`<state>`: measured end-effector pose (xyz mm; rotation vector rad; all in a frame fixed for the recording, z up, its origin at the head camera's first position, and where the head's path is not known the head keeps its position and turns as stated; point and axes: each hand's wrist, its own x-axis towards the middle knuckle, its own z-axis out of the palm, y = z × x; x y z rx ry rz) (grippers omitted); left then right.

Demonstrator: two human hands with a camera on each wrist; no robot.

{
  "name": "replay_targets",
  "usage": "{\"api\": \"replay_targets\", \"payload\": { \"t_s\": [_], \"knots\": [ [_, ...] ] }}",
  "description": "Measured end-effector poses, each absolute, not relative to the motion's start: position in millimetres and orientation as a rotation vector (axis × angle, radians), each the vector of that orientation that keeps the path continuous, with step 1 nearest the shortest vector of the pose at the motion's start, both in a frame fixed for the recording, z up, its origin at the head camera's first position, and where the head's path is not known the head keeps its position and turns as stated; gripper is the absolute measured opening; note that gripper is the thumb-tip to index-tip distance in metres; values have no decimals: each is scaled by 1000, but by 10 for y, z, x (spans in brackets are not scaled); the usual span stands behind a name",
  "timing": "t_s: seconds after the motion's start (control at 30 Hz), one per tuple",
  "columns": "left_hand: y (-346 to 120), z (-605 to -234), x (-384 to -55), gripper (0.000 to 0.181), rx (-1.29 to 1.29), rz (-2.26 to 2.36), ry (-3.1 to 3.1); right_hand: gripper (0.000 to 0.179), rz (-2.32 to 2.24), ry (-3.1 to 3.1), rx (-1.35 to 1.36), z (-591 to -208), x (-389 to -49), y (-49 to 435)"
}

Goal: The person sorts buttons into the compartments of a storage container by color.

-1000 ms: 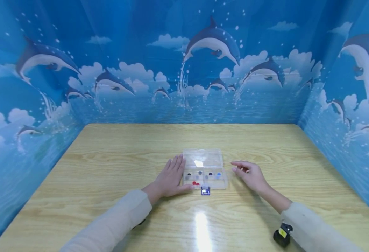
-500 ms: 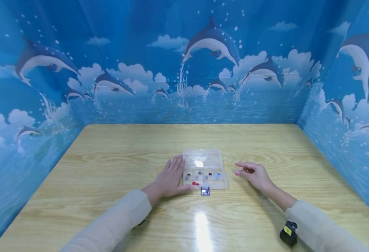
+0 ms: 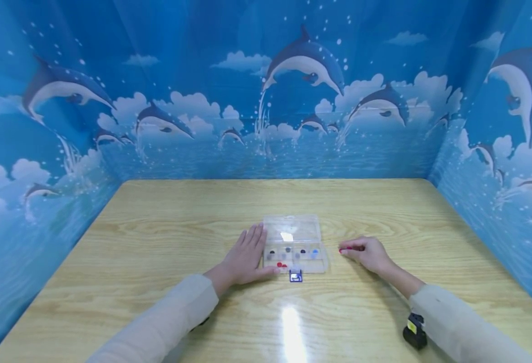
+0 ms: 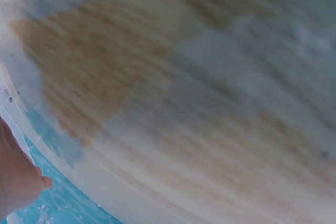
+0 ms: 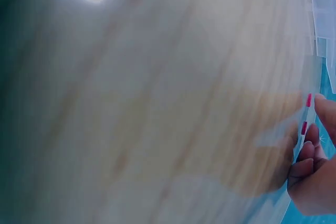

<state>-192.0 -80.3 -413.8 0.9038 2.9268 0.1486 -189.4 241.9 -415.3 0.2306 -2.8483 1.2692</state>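
A clear plastic compartment box (image 3: 310, 265) lies open, its lid folded back. In its cells are several small dark and blue pieces, and two small red round pieces (image 3: 282, 265) sit at the front left. My left hand (image 3: 244, 254) rests flat against the box's left side, thumb along its front edge. Right of the box, my right hand (image 3: 369, 253) has its thumb and index finger around a small pinkish-red piece (image 5: 308, 99). A second red piece (image 5: 304, 128) is beside its curled fingers in the right wrist view. How firm the hold is stays hidden.
A wooden table (image 3: 184, 212) is backed by a blue dolphin-printed curtain (image 3: 266, 101). The box's blue clasp (image 3: 295, 275) sticks out at the front. A black wrist camera (image 3: 414, 331) hangs under the right sleeve.
My right hand has moved slightly right, away from the box, and its thumb and index finger have come together around the pinkish-red piece. The left hand and box have stayed still.
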Motion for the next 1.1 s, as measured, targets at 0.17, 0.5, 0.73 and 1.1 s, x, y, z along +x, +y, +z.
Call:
{"api": "replay_targets", "payload": {
  "t_s": [0.17, 0.5, 0.73, 1.1],
  "knots": [
    [-805, -4134, -1915, 98, 897, 160, 2923, 17, 1232, -2854, 237, -4190, -1921, 2422],
    [-803, -4129, -1919, 98, 902, 175, 2920, 14, 1199, -2871, 222, -4211, -1952, 2420],
    [-805, -4136, -1920, 98, 893, 179, 2916, 13, 1194, -2888, 210, -4191, -1951, 2398],
    [-806, -4134, -1926, 98, 905, 182, 2918, 6, 1191, -2888, 203, -4187, -1956, 2393]
  ]
}}
